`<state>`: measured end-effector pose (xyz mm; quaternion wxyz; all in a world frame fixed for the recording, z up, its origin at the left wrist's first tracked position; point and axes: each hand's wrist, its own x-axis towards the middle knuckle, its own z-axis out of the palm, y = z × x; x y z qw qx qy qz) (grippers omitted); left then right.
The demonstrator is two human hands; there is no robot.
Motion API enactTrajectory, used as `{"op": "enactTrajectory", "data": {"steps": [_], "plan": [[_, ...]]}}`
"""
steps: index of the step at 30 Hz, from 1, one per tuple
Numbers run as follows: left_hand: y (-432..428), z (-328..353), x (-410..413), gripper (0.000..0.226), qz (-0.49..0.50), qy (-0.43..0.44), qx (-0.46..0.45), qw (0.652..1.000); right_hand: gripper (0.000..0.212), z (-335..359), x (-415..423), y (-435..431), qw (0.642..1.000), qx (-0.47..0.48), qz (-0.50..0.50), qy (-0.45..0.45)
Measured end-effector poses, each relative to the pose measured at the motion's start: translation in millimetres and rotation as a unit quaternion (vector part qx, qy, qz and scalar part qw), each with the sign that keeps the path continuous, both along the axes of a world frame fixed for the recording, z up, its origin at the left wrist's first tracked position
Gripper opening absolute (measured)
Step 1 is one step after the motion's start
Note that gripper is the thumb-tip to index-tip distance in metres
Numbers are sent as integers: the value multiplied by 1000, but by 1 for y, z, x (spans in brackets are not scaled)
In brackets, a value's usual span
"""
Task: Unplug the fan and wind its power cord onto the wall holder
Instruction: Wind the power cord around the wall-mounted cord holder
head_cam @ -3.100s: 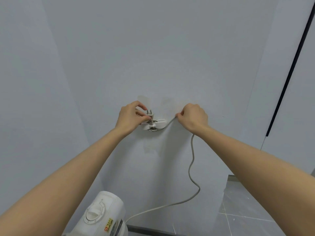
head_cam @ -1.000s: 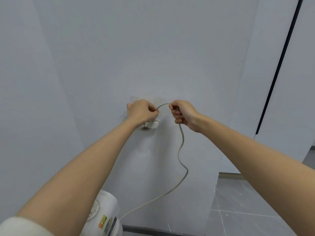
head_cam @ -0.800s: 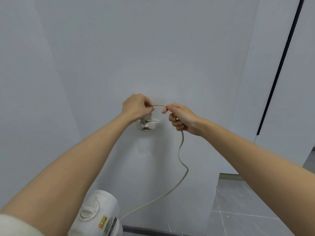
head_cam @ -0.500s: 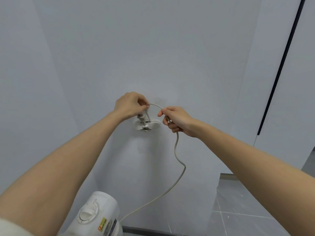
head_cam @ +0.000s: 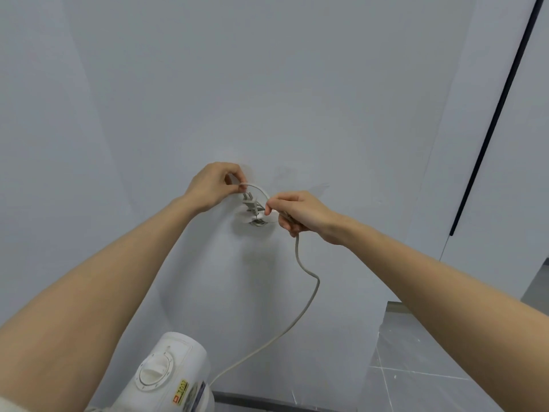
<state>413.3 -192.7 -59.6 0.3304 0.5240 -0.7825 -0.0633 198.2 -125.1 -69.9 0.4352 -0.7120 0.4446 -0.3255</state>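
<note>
A small white wall holder (head_cam: pixel 258 219) is fixed to the grey wall, with a few turns of the grey power cord (head_cam: pixel 309 288) around it. The plug (head_cam: pixel 250 203) sticks up from the holder, prongs pointing up and left. My left hand (head_cam: pixel 214 185) pinches the cord just above the plug. A short arc of cord runs from there to my right hand (head_cam: pixel 300 212), which grips the cord right of the holder. Below that hand the cord hangs in a curve down to the white fan (head_cam: pixel 169 379) at the bottom left.
The fan's head with a round dial (head_cam: pixel 155 370) stands close below my left forearm. A dark vertical strip (head_cam: pixel 493 114) runs down the wall at the right. Grey floor tiles (head_cam: pixel 430 361) show at the lower right.
Both hands shifted slightly left and down around the holder. The cord loop between them has grown rounder, and the plug now shows beside the left fingers.
</note>
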Motion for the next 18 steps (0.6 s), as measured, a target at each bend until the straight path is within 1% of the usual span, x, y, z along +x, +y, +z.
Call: {"op": "enactTrajectory", "data": {"steps": [3, 6, 9, 11, 14, 16, 18], "plan": [[1, -2, 4, 15, -13, -16, 5, 1000, 21, -3, 4, 1, 1000, -14, 25, 12], [2, -5, 9, 19, -15, -50, 0, 999, 22, -9, 12, 0, 998, -42, 23, 37], [8, -12, 15, 9, -1, -131, -15, 991, 21, -16, 19, -1, 996, -52, 21, 72], [12, -21, 19, 7, 4, -145, -16, 989, 21, -21, 22, -1, 994, -55, 14, 89], [17, -31, 23, 22, 28, -133, -10, 991, 22, -27, 23, -2, 993, -57, 12, 104], [19, -32, 23, 38, 48, -148, -12, 988, 21, -31, 26, -4, 992, -56, 10, 113], [21, -31, 20, 46, 66, -168, -14, 984, 21, -35, 28, -6, 991, -59, 1, 118]]}}
